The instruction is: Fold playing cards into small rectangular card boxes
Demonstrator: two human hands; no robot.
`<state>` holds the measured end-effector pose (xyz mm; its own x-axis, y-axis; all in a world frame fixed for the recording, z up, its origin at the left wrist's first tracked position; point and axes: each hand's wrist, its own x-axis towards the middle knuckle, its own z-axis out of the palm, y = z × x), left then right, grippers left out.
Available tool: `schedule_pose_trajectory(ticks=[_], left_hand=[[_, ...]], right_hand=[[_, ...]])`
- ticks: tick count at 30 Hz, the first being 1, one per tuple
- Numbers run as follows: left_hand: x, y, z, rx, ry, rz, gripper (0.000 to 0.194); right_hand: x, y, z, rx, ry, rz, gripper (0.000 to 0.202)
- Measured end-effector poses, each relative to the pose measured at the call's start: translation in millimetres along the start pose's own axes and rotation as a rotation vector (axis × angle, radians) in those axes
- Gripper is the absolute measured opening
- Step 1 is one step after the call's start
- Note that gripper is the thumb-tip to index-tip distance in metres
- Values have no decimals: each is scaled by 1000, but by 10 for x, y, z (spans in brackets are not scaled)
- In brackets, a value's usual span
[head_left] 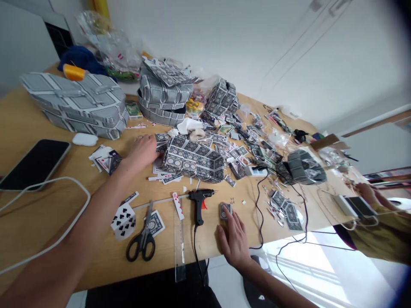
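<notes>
My left hand (144, 149) reaches to the left end of a box shape made of patterned cards (192, 159), beside a small card piece (162, 139); its fingertips are partly hidden. Near the table's front edge, my right hand (236, 239) lies with its fingers spread, the fingertips on a small patterned card (225, 211). A black glue gun (199, 205) rests between the hands. Black-handled scissors (144, 239) lie over a card back (156, 223), with spade cards (123, 220) to their left. A clear ruler (180, 248) extends over the front edge.
Large card-covered shapes (80, 102) stand at the back left. A phone (35, 164) and white cable (75, 216) lie at left. Cut cards (237, 152) cover the middle. Black cords (261, 209) cross the right side. Another person's hand (369, 194) is at far right.
</notes>
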<state>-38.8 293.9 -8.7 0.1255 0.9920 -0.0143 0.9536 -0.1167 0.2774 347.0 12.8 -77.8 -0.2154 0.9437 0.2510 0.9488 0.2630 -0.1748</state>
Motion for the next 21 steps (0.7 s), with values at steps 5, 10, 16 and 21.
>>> schedule_pose_trajectory(ticks=[5,10,16,21], left_hand=[[8,-13,-153,-73,-17,-82,27],[-35,-29,-424,-119,41,-146,23],[-209,37,-722,-374,301,-106,13],[-362,253,-822,-594,392,91,19]], right_hand=[[0,16,8,8,-2,2,68],[-2,16,18,21,1,8,64],[3,-2,24,20,-1,15,52],[21,-11,2,15,13,21,50]])
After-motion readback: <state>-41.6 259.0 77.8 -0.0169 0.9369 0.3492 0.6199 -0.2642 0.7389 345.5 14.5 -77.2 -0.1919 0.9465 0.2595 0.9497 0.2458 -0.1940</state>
